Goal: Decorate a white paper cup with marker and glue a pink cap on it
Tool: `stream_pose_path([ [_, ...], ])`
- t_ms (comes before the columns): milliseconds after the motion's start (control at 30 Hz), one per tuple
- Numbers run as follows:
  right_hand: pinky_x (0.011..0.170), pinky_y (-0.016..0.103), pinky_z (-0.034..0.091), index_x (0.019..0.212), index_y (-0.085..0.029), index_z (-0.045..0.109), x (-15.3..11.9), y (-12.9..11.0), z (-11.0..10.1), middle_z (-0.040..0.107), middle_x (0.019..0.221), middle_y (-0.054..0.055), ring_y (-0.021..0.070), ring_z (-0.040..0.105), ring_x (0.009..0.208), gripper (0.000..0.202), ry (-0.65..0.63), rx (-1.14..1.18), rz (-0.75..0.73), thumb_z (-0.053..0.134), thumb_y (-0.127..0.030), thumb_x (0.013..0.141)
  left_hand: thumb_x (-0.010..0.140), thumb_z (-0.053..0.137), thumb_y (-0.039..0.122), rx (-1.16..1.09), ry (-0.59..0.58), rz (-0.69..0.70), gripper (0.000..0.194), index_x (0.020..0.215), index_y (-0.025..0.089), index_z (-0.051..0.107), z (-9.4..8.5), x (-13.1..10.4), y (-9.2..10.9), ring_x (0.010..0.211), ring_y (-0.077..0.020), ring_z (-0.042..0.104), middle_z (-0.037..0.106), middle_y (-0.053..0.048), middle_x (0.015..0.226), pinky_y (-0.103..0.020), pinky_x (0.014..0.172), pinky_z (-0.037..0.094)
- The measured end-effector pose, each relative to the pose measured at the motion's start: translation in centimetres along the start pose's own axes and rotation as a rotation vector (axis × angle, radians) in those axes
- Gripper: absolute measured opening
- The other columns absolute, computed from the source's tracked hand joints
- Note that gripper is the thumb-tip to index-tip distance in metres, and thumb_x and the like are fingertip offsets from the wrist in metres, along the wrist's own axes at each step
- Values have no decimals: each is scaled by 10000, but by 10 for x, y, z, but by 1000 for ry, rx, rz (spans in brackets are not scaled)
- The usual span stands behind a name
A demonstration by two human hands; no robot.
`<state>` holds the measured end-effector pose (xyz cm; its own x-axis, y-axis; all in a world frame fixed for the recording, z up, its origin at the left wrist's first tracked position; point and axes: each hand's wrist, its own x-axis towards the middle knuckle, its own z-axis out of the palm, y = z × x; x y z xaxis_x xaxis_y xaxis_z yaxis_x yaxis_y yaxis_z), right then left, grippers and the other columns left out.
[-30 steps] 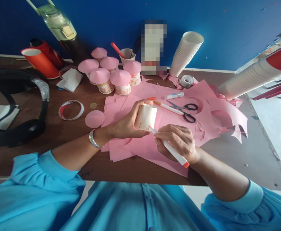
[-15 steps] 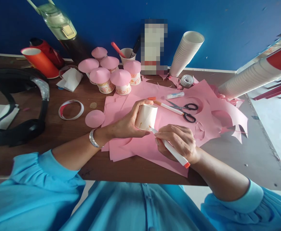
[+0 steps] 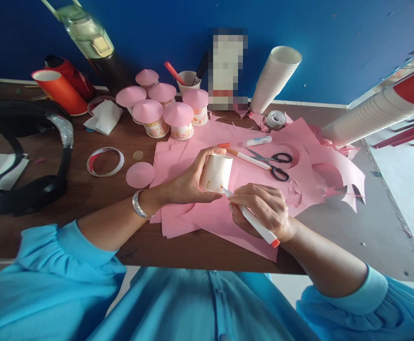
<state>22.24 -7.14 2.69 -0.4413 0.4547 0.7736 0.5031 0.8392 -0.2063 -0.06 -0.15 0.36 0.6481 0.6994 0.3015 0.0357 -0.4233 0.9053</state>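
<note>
A white paper cup is wrapped in my left hand, tilted above the pink paper sheets. Small orange-brown marks show low on its side. My right hand grips a white marker with an orange end, and its tip touches the cup's lower edge. Just behind lie a second marker with an orange cap and black-handled scissors. Several decorated cups with pink cone tops stand at the back left. A loose pink cone is left of my left hand.
Stacked white cups lean at the back, and another stack lies at the right. Pink scraps, a tape roll and a glue stick lie around. A black headset-like frame, a bottle and an orange cup are left.
Almost nothing differs. The view has shifted very slightly; both hands keep their hold, and the marker tip remains at the cup's lower side.
</note>
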Motion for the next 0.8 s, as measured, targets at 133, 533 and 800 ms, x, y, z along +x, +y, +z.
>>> stream_pose_path([
  [133,569,264,587,1032,-195,633,1,0,0,691,783,0,138,680,630,187,-3,-4,-3,655,-52,913,801,909,484,19,15,-3,917,1527,264,394,1,-1,1,1561,-422,429,446,-214,1627,-652,1229,435],
  [533,564,265,603,1087,-200,619,2,1,-2,692,781,-1,136,671,623,212,33,-38,-10,640,-61,929,737,965,454,118,161,88,946,1451,279,369,2,-2,-8,1508,-372,463,450,-180,1545,-579,1233,439],
  [800,581,266,616,1122,-205,630,0,1,-2,704,814,0,144,692,650,260,40,-25,7,653,-57,909,750,941,470,-19,100,-101,888,1408,318,365,-2,-4,-6,1454,-352,472,402,-136,1523,-526,1128,547],
])
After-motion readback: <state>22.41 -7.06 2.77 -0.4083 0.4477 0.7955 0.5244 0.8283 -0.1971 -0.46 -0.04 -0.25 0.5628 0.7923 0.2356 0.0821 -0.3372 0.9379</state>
